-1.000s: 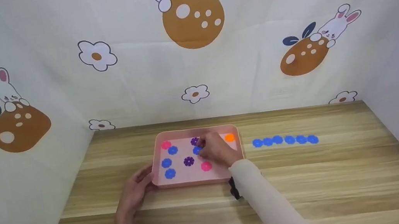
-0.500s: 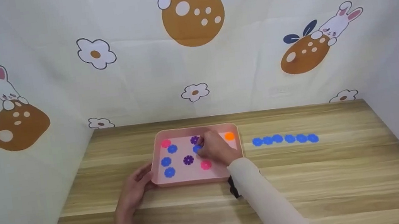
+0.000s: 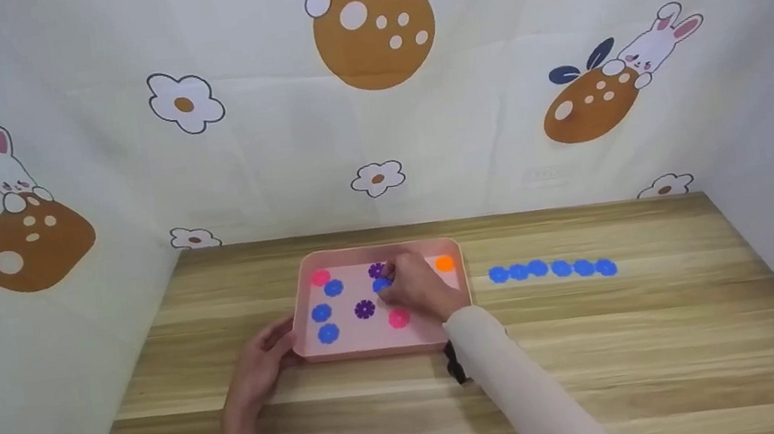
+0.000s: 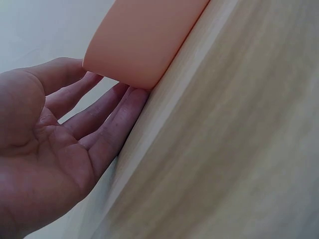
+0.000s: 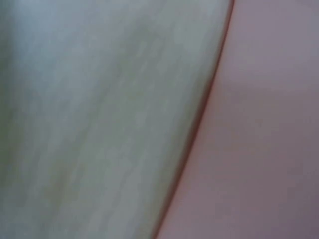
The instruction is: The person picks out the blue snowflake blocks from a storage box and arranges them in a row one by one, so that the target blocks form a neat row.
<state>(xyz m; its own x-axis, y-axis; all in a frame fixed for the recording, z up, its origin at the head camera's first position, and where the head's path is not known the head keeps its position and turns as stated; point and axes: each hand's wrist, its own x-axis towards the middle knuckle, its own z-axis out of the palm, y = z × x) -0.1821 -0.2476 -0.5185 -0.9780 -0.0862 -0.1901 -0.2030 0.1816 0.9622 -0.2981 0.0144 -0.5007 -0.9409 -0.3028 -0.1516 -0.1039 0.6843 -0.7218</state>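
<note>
In the head view, my right hand (image 3: 418, 287) reaches into the pink tray (image 3: 375, 351). Its curled fingertips pinch a blue snowflake disc (image 3: 380, 285), which they partly cover. Close to the fingers lie two purple discs, one behind (image 3: 376, 271) and one nearer me (image 3: 364, 309). Several blue discs (image 3: 328, 333) lie along the tray's left side. Outside the tray's left front corner, my left hand (image 3: 261, 371) rests with fairly straight fingers against the wall. In the left wrist view, that hand's fingertips (image 4: 134, 99) touch the tray's corner (image 4: 134, 55) at the tabletop.
Pink discs lie at the tray's back left (image 3: 320, 278) and front (image 3: 398, 318); an orange disc (image 3: 445, 263) sits back right. On the wooden table (image 3: 649, 354), a row of several blue discs (image 3: 561, 268) stands right of the tray. A printed curtain (image 3: 271, 150) encloses the table.
The head view has shifted slightly. Both hands stay in place, the right fingers still at the same blue disc, and the discs have not visibly moved.
</note>
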